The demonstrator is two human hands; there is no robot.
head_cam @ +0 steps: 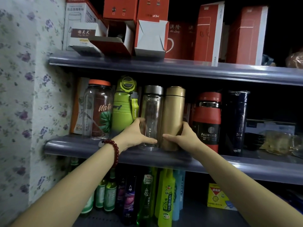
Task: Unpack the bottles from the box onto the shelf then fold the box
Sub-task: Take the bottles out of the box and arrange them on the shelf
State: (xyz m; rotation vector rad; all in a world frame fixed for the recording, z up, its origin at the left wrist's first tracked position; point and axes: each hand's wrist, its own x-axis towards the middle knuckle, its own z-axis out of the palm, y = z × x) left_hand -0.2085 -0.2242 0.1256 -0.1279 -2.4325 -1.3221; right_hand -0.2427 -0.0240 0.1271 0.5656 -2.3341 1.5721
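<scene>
On the middle shelf a clear glass bottle with a silver cap stands upright next to a gold metal flask. My left hand, with a red bead bracelet on its wrist, wraps around the glass bottle's base. My right hand grips the gold flask near its bottom. Both bottles rest on the shelf, touching side by side. An open red box and an open white-flapped red box lie on the top shelf.
Left of the hands stand a green sports bottle and a clear jar with an orange lid. A red flask and a dark blue one stand to the right. Floral wallpaper bounds the left side. Several bottles fill the lower shelf.
</scene>
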